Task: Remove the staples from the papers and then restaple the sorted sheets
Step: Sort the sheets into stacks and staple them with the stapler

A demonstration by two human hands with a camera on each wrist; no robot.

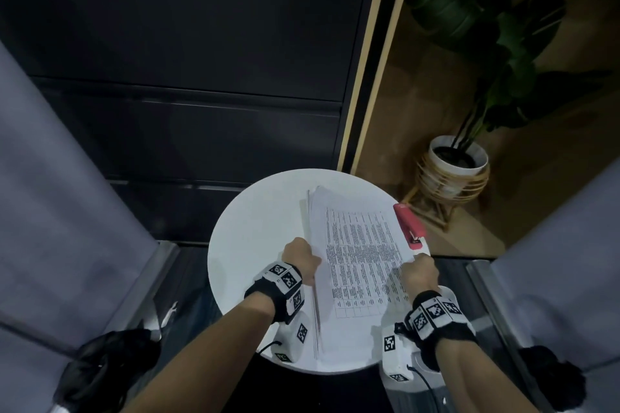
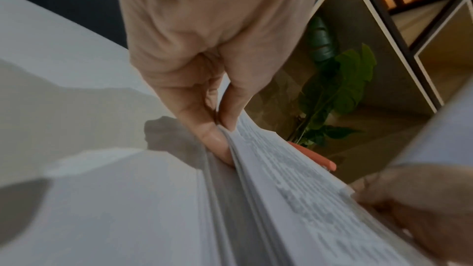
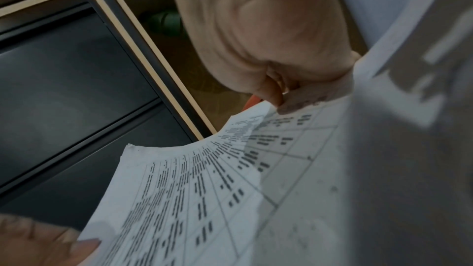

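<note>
Both grips pinch the papers over the desk, left hand on the left edge, right hand on the right by the stapler; square the edges before stapling, keeping corners flush.

This looks like an office lounge or waiting corner. A tall dark grey metal cabinet with wide flat drawers fills the wall, grey upholstered seats flank a small round white table, and a leafy green plant in a white pot on a rattan stand stands on the brown floor.
</note>
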